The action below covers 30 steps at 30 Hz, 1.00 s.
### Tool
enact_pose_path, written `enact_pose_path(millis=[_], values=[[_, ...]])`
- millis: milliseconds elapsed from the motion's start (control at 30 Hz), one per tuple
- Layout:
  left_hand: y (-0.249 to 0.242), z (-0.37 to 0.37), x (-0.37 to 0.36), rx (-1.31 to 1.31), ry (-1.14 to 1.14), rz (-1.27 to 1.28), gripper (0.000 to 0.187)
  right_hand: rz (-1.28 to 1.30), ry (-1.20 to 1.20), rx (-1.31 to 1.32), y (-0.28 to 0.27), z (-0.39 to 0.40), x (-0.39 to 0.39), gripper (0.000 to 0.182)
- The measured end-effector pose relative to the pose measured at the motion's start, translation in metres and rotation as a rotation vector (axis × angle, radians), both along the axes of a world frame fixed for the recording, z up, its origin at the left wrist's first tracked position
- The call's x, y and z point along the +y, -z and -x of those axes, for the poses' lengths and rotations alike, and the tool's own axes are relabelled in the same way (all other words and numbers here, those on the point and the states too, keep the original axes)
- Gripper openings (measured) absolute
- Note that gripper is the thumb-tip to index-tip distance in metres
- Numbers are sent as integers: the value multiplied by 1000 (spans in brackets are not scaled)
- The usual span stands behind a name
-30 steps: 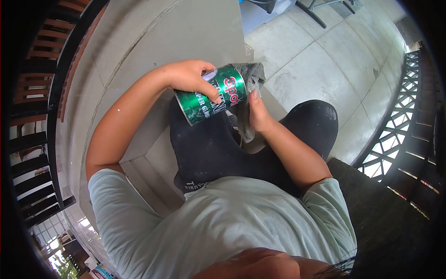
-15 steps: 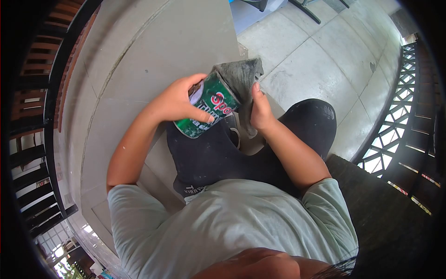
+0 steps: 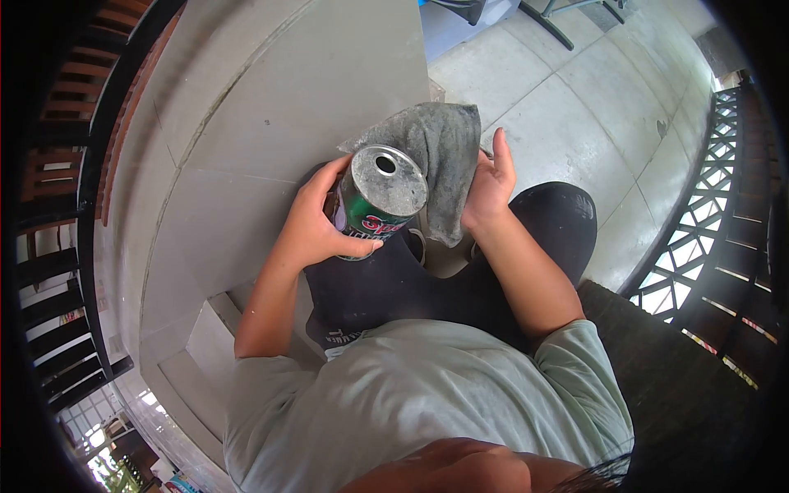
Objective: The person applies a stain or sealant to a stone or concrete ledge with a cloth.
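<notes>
My left hand (image 3: 316, 215) is wrapped around a green tin can (image 3: 362, 212) with red and white lettering. Its grey, stained metal top, with a round dark hole, tilts up toward me. A dirty grey cloth (image 3: 452, 168) hangs against the can's far and right sides. My right hand (image 3: 491, 191) holds the cloth from the right, thumb sticking up and apart; the other fingers are mostly hidden behind the fabric. Both hands are above my dark-trousered legs (image 3: 411, 287).
I sit among beige tiled steps (image 3: 246, 115), with pale floor tiles (image 3: 575, 123) below to the right. Black metal legs (image 3: 546, 25) stand at the top. Slatted railings run along the left (image 3: 62, 287) and right (image 3: 690, 214) sides.
The can has turned from lying tilted sideways to having its holed top face up toward me. My right hand has moved slightly right and its thumb has come away from the cloth.
</notes>
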<state>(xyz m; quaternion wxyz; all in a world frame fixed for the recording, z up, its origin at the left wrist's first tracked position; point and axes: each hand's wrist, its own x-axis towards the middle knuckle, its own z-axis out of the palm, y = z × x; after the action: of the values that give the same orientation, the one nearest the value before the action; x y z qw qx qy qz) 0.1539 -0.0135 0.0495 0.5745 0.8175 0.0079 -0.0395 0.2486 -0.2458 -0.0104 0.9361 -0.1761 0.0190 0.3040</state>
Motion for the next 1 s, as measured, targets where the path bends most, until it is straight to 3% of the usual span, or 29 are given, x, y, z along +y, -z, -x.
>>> enact_pose_path(millis=[67,200,367,467,600,767,867,1000], values=[[3,6,2,-11,-8,-6,108,-40,29,39,-6,1,2,76],[1,16,0,-19,-47,24,107,346,66,-96,-3,0,3,44],[5,30,1,-28,-64,9,105,401,120,-105,-5,1,7,36],[6,38,2,-44,-67,26,106,402,126,-128,-8,2,6,35],[4,54,7,-87,-110,15,107,285,84,-126,6,2,-1,46],[9,93,26,-185,-344,72,115,89,71,-105,1,2,1,72],[17,129,44,-286,-501,8,117,94,116,-134,-6,-2,-2,76],[30,210,76,-341,-771,-263,116,47,162,-232,-19,-10,-6,74]])
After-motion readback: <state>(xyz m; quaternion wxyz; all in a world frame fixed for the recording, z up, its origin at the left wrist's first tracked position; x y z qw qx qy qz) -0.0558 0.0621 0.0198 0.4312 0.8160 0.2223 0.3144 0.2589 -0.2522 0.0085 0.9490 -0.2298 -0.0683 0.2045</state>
